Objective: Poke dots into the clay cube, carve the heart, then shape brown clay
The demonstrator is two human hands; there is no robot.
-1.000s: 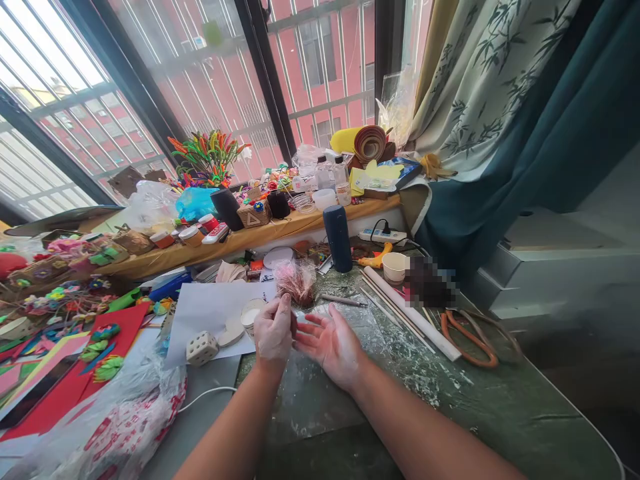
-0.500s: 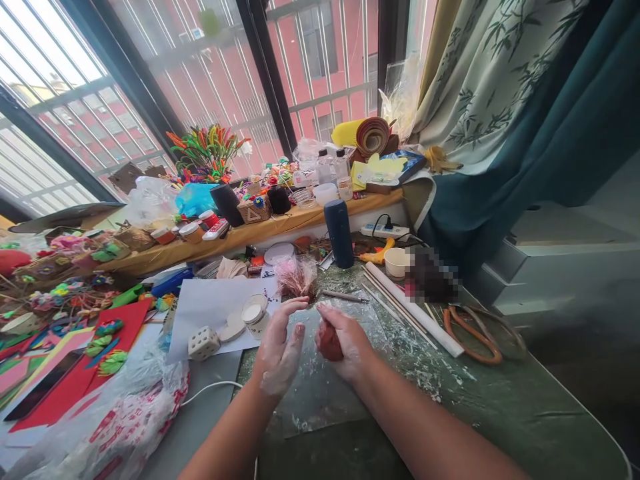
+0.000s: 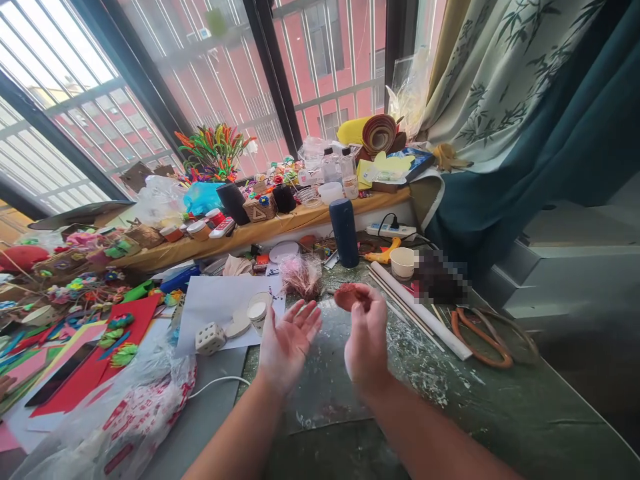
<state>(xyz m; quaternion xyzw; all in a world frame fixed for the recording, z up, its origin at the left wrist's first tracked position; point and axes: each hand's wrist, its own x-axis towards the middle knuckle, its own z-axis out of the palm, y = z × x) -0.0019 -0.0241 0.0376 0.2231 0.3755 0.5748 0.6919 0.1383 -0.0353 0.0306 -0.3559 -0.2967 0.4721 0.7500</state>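
Observation:
A reddish-brown flattened lump of clay (image 3: 346,297) is pinched between the thumb and fingers of my right hand (image 3: 369,340). Beside it, apart from the clay, my left hand (image 3: 289,343) is open with the palm up and the fingers spread. Whitish residue marks its skin. Under both hands lies a clear plastic sheet (image 3: 325,393) on the dark green table. Just beyond the hands sits a clear bag of pinkish-brown stuff (image 3: 301,275). Close to my left fingers stands a small cup of white material (image 3: 258,312).
A dark blue cylinder (image 3: 344,233) stands at the back. On the right lie a white roller (image 3: 420,312), thin sticks and a brown cord loop (image 3: 481,339). At left are a white die (image 3: 210,339), a plastic bag (image 3: 135,407) and red paper (image 3: 133,317). Behind runs a crowded sill.
My hands have moved apart. The left has turned palm up, and the right has raised the clay away from the palm, now showing it flattened at the fingertips. The view has shifted slightly.

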